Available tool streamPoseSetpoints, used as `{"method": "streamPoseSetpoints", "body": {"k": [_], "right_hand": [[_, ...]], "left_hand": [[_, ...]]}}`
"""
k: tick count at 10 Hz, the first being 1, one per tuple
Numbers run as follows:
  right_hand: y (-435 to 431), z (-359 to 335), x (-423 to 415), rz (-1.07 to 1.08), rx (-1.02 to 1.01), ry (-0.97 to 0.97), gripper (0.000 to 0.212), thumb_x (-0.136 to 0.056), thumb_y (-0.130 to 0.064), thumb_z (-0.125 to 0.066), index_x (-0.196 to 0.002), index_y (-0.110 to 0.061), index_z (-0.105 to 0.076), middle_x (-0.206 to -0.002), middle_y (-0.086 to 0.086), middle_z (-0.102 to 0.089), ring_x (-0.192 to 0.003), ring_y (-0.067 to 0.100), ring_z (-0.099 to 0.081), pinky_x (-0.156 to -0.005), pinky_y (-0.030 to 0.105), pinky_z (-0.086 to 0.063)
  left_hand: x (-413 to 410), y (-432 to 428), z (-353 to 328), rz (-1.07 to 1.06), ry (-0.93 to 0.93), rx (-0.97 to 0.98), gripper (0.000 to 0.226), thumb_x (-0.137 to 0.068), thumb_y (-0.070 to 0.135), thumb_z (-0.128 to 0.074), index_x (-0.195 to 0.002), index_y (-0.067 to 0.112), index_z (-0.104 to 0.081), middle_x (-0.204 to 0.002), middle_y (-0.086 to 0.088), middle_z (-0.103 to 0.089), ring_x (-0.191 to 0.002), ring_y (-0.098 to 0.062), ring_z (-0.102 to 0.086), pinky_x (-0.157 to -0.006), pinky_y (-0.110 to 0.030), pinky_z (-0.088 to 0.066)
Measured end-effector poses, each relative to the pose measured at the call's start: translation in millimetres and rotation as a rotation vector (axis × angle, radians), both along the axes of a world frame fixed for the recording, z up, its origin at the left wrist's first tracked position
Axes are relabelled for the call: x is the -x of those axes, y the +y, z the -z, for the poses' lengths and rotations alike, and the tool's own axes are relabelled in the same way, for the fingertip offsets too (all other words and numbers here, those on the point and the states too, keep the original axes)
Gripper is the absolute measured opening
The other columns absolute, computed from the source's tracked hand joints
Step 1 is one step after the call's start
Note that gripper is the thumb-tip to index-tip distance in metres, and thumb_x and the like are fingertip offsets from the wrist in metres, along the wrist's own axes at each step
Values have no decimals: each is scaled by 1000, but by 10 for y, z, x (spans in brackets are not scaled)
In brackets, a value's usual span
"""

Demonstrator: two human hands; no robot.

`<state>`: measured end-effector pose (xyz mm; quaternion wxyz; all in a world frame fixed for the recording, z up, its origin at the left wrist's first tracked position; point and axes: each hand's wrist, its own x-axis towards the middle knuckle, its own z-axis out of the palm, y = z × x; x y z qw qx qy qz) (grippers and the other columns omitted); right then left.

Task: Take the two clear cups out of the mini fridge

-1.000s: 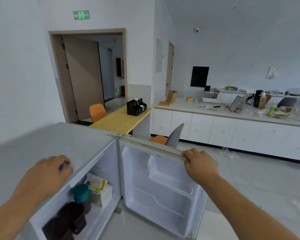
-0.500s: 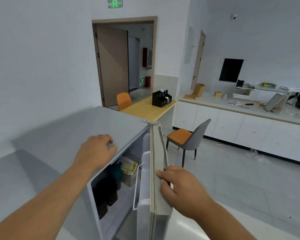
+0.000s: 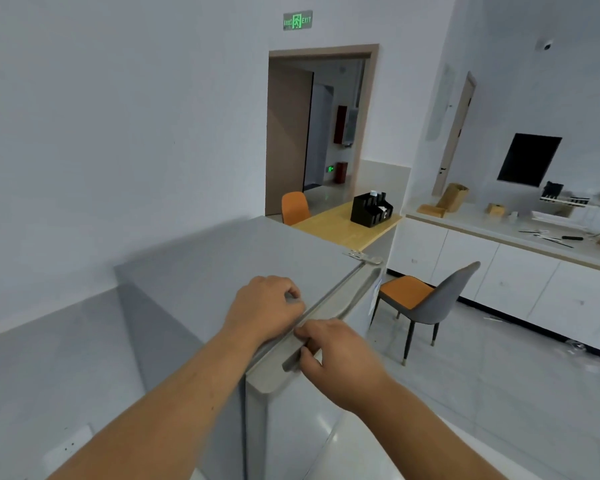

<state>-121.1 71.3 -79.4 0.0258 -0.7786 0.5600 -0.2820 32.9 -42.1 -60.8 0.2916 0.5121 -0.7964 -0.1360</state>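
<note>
- My right hand [image 3: 340, 358] pinches the top lip of the door [image 3: 291, 431] near its free corner, thumb and fingers [image 3: 307, 332] curled over the recessed grip.
- My left hand [image 3: 264, 310] sits at the front edge of the mini fridge [image 3: 239, 258] top, fingers curled under in a loose fist, gripping nothing.
- The door lies flush or nearly flush against the cabinet. The two clear cups are not in view, so I cannot tell whether they are inside or already out.
- To work this door well, I judge: press the fist down so the light cabinet does not slide, swing the door by its lip in a smooth arc about the hinge [image 3: 362, 256] at the far corner, and mind my left knuckles beside the seam.
- Readable writing: the green sign [image 3: 297, 20] above the doorway [image 3: 323, 126] says EXIT beside a running figure. The characters left of it are too small to read. No brand shows on the fridge.
</note>
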Motion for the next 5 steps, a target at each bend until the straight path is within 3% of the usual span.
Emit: {"method": "streamPoseSetpoints", "body": {"k": [1,2,3,4,5], "right_hand": [[18,60,-2,3,22,-22,19,-94,-31,-55,-109,-26,-66,-95,-11,-66,-92,8,-52,-82,26,-46],[17,71,-19,2,27,-31,15,-94,-30,-54,-104,-27,-65,-91,-11,-64,-89,8,-50,-81,28,-48],[39,-19,75,12,65,89,22,-99,-36,-50,-107,-26,-68,-92,-7,-63,-89,12,-51,-81,35,-49],[18,-167,401,147,188,137,39,-103,-49,-43,-127,-25,-63,-117,-5,-63,-113,16,-50,-100,35,-45],[87,-388,724,338,176,164,60,-104,-63,-30,-148,-26,-43,-148,1,-50,-142,24,-33,-119,42,-29]], "left_hand": [[6,20,13,3,-45,54,32,-75,50,-58,-99,34,-71,-107,14,-70,-101,-15,-58,-86,-38,-51],[43,50,15,17,-86,107,29,-80,47,-57,-100,31,-70,-105,10,-70,-99,-18,-58,-83,-39,-51],[75,135,-17,58,-110,173,34,-86,49,-51,-103,27,-70,-106,7,-71,-99,-18,-61,-82,-40,-54],[173,220,-33,85,-143,314,50,-92,63,-44,-118,27,-67,-122,6,-70,-112,-16,-59,-93,-39,-52],[405,382,-132,81,-144,330,71,-91,77,-31,-136,29,-59,-146,3,-57,-133,-20,-49,-107,-43,-44]]}}
